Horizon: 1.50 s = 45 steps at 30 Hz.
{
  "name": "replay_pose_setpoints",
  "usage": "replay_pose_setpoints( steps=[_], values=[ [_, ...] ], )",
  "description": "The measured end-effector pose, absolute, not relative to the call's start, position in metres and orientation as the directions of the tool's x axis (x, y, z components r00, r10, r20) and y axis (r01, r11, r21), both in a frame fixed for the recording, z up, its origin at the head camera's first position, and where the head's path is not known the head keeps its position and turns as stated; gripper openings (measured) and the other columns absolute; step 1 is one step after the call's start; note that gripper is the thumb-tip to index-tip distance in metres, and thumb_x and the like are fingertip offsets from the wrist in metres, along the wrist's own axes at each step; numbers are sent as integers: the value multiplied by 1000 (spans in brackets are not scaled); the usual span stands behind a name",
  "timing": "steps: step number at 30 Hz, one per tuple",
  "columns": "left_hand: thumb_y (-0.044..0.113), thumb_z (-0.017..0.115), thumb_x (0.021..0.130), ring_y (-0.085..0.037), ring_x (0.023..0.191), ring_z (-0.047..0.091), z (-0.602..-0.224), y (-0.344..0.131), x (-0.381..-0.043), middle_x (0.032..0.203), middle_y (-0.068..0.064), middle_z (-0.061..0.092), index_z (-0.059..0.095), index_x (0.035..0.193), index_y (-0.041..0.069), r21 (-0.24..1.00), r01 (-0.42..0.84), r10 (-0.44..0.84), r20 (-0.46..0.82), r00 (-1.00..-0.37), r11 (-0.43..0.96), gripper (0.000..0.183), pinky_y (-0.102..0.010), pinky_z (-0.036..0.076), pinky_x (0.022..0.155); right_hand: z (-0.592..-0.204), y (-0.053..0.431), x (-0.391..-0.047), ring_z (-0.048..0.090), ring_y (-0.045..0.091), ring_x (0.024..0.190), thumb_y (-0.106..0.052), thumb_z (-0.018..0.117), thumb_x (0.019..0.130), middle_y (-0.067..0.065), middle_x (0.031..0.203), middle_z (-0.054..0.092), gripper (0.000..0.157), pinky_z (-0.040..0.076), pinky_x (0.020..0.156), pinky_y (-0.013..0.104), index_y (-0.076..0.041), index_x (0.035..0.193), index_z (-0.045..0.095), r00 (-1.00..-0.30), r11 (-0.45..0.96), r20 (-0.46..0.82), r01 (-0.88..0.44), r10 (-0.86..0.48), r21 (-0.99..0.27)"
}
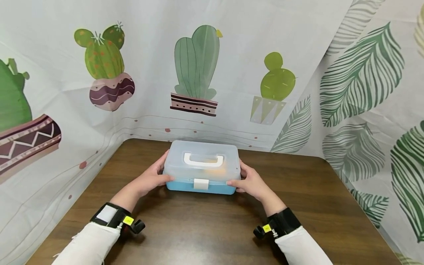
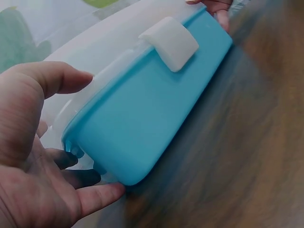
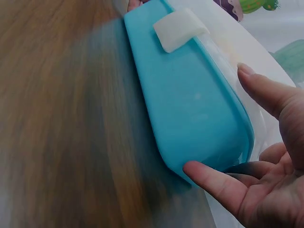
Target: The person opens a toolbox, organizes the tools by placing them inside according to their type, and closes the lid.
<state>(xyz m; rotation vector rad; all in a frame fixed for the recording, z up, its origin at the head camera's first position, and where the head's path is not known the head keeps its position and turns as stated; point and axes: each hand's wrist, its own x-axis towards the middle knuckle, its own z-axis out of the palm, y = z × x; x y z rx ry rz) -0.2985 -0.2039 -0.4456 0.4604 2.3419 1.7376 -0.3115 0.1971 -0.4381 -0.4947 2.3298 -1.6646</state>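
A plastic storage box (image 1: 180, 186) with a blue base and a cloudy see-through lid (image 1: 202, 147) sits at the far part of the table. Its white handle (image 1: 203, 163) lies flat on the lid, and a white latch (image 1: 201, 183) is at the front, against the blue base. My left hand (image 1: 150, 180) holds the left end, thumb near the front edge and fingers around the side. The right end is held likewise by my right hand (image 1: 253, 184). Something yellow-orange shows blurrily through the lid; its kind is hidden.
The box stands on a dark brown wooden table (image 1: 198, 228). Behind it hangs a white cloth (image 1: 149, 55) printed with cacti and leaves, close to the table's far edge. A strap with a small camera (image 1: 135, 225) is worn on each wrist.
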Motion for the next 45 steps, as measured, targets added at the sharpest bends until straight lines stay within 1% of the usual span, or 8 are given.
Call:
replay_pose_setpoints(
  steps=[4,10,19,26,32,37,41,45],
  values=[
    [13,66,97,-42,148,31,-444,-216,-302,174,-7,10,6,163,50,973,60,343,-21,-939,223,96,-61,48,107,-438,180,-318,69,28,112,-29,89,82,17,140,64,100,64,77,50,-42,161,29,-928,295,-3,-115,-371,-949],
    [8,56,100,-42,154,20,-444,-235,-309,175,-9,5,4,164,47,987,1,306,-48,-951,159,92,-74,24,118,-443,153,-331,68,27,113,-32,88,83,14,145,61,97,65,76,48,-41,160,31,-937,277,12,-116,-349,-954],
    [3,47,103,-38,155,13,-446,-254,-312,175,-10,3,4,165,41,997,-19,225,-36,-974,77,85,-71,18,121,-447,121,-345,68,26,112,-32,86,85,15,148,59,97,64,76,49,-37,162,28,-948,248,16,-99,-317,-964],
    [2,42,106,-36,156,8,-447,-257,-313,174,-11,2,4,166,38,999,3,171,-4,-985,46,80,-68,15,123,-451,104,-349,65,25,119,-42,83,86,14,156,51,97,65,75,41,-32,164,25,-955,251,51,-128,-293,-960],
    [3,43,107,-36,157,3,-449,-258,-315,175,-10,0,5,166,37,999,28,179,20,-984,38,78,-71,11,123,-457,97,-344,64,18,101,-37,76,94,13,153,54,89,56,63,27,-24,165,24,-951,234,129,-198,-279,-952],
    [4,43,107,-36,157,2,-450,-262,-315,175,-10,-2,3,166,37,999,25,176,19,-984,35,78,-70,11,123,-458,93,-341,59,17,85,-36,73,96,10,156,51,87,49,59,23,-23,165,22,-945,224,158,-227,-287,-948],
    [4,42,108,-36,158,1,-452,-262,-315,175,-9,-4,2,166,35,999,21,175,13,-984,40,77,-71,10,123,-458,95,-339,63,21,109,-38,73,96,10,164,40,89,56,67,26,-23,166,20,-945,228,139,-211,-297,-950],
    [4,43,107,-36,158,1,-453,-260,-317,175,-9,-2,4,167,34,999,33,183,25,-983,41,77,-73,9,122,-457,101,-340,55,29,136,-38,72,97,15,166,35,89,63,83,40,-21,166,18,-942,227,122,-198,-312,-953]
  ],
)
